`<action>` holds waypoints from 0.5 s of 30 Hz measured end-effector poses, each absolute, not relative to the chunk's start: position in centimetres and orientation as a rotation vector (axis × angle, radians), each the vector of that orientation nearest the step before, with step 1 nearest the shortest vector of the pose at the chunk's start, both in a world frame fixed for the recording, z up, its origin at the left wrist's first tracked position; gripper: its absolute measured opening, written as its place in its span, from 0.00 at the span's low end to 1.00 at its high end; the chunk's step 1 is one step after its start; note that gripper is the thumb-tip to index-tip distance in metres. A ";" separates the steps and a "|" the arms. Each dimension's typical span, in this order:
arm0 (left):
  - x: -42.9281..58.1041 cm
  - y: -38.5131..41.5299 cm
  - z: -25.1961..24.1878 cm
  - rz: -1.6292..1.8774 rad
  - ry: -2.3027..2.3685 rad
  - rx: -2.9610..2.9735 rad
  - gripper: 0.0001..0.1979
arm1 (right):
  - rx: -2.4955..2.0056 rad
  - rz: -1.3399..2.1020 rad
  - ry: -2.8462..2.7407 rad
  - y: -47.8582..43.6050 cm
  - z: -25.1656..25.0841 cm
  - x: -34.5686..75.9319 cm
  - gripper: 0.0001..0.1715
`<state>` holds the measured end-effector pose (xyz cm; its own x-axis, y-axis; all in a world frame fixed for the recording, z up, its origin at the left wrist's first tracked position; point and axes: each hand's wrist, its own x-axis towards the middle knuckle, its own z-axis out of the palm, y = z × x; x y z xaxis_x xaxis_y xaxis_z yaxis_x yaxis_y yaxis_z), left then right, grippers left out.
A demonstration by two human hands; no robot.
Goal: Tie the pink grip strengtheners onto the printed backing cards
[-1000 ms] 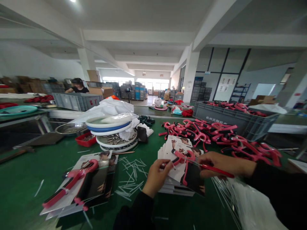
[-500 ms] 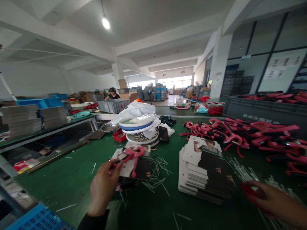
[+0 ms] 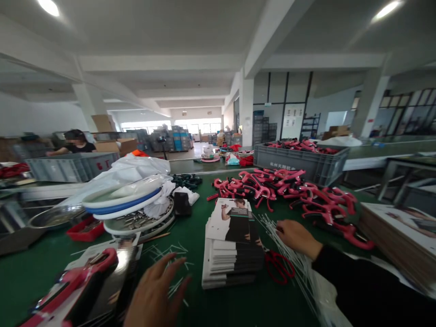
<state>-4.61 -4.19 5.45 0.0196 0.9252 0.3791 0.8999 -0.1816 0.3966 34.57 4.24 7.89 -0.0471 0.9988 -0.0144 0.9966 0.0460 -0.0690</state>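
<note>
My L hand [image 3: 155, 293] is open, fingers spread over the pink tool [image 3: 68, 284]; R hand [image 3: 297, 237] is curled at the white plastic strips [image 3: 293, 268], light, springy, pinch in a bunch, can't tell if held.

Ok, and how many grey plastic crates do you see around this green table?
2. The right crate, full of pink handles, stands past the table's far edge; the left crate stands in front of a co-worker. More may be hidden further back.

Head-worn camera faces forward and down, close above the left hand [image 3: 153, 295] at 7 o'clock, the right hand [image 3: 298, 238] at 4 o'clock.
</note>
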 end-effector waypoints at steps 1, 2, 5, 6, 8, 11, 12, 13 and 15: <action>-2.5 -3.1 5.3 0.838 1.946 2.143 0.24 | -2.227 0.087 -2.209 4.9 8.0 35.4 0.12; -0.9 -1.9 5.0 0.824 1.897 2.053 0.26 | -2.299 0.096 -2.183 5.6 8.0 36.2 0.12; 2.0 1.3 4.6 0.980 1.685 1.638 0.28 | -2.416 0.161 -2.147 6.7 7.2 37.6 0.15; 2.6 2.2 4.6 1.061 1.634 1.530 0.28 | -2.424 0.178 -2.141 7.0 6.7 37.7 0.16; 3.4 3.3 4.9 1.150 1.556 1.401 0.28 | -2.416 0.196 -2.125 7.3 6.0 37.4 0.16; 4.1 4.0 5.1 1.139 1.534 1.364 0.25 | -2.363 0.231 -2.093 7.8 5.3 37.1 0.16; 4.3 4.1 5.1 1.160 1.541 1.337 0.23 | -2.340 0.247 -2.078 7.8 5.3 37.1 0.16; 4.4 4.2 5.0 1.197 1.547 1.294 0.20 | -2.313 0.263 -2.061 7.8 5.3 37.3 0.16; 4.4 4.3 4.9 1.275 1.531 1.197 0.16 | -2.252 0.289 -2.008 7.7 5.6 38.0 0.14</action>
